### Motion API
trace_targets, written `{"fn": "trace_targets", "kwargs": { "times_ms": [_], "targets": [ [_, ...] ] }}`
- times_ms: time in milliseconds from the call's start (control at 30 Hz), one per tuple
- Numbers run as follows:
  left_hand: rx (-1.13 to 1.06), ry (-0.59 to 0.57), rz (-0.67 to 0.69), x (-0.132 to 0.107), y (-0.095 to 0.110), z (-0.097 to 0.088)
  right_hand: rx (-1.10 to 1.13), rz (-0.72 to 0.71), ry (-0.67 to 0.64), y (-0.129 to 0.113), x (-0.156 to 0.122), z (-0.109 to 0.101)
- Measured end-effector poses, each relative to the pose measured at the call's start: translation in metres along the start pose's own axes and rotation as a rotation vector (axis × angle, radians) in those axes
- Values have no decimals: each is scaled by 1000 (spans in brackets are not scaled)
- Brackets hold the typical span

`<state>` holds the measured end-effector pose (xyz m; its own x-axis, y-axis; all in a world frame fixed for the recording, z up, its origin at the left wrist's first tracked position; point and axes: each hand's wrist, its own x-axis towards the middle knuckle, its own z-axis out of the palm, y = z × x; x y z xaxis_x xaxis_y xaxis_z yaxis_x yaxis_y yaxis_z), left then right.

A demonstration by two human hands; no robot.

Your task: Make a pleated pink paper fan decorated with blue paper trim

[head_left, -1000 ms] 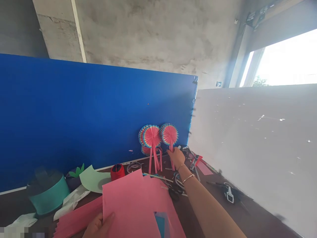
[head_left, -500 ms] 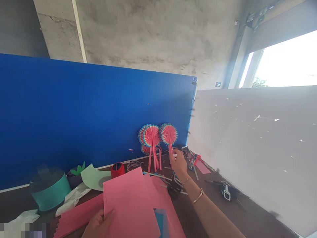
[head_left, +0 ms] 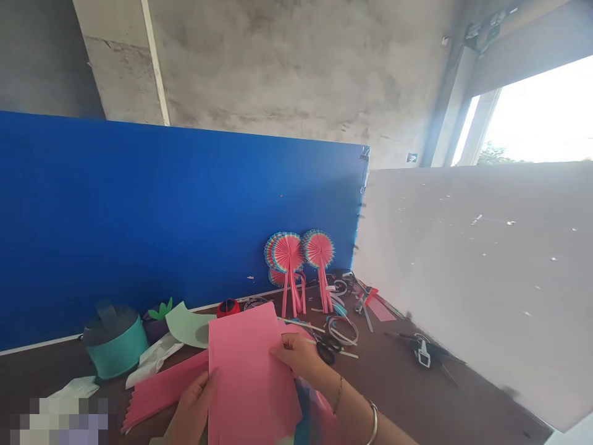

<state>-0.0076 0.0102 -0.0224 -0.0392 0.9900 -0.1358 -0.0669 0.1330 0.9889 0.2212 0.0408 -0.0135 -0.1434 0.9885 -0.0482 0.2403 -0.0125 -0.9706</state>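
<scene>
Several pink paper sheets [head_left: 252, 377] are held up in front of me as a stack. My left hand [head_left: 192, 402] grips their left edge, thumb in front. At the right edge, my right hand [head_left: 301, 358] pinches the sheets between thumb and fingers. Below the left side lies a crinkled pink paper strip [head_left: 162, 392]. Blue paper [head_left: 303, 414] shows under the stack's lower right corner. Black scissors [head_left: 328, 351] rest just beyond my right hand. Pink paper rosette fans [head_left: 288, 253] with pink legs lean against the blue panel.
A teal round container [head_left: 118, 349] stands at the left, near pale green paper [head_left: 189, 324] and a red spool [head_left: 228, 307]. Curled paper strips [head_left: 343, 327] lie mid-table. Farther right are a red-handled tool [head_left: 368, 298] and a black-and-white tool [head_left: 422, 353]. A blue panel [head_left: 162, 210] and a white panel [head_left: 472, 259] border the table.
My right hand has come back from beside the right rosette fan to the right edge of the pink sheets. The left hand keeps its hold. The view has shifted slightly left.
</scene>
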Motion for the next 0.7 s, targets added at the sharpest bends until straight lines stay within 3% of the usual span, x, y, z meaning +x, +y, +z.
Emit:
{"fn": "trace_targets", "kwargs": {
  "times_ms": [233, 367, 533, 700],
  "targets": [
    [-15, -90, 16, 1, -3, 0, 151, -69, 65, 24, -1, -2],
    [-43, -151, 25, -7, 8, 2, 199, -55, 45, 24, -2, -4],
    [-52, -160, 9, -18, 23, 6, 208, -67, 63, 22, -3, -2],
    [7, -119, 27, -14, 15, 6, 193, -52, 43, 16, -7, -2]
  ]
}}
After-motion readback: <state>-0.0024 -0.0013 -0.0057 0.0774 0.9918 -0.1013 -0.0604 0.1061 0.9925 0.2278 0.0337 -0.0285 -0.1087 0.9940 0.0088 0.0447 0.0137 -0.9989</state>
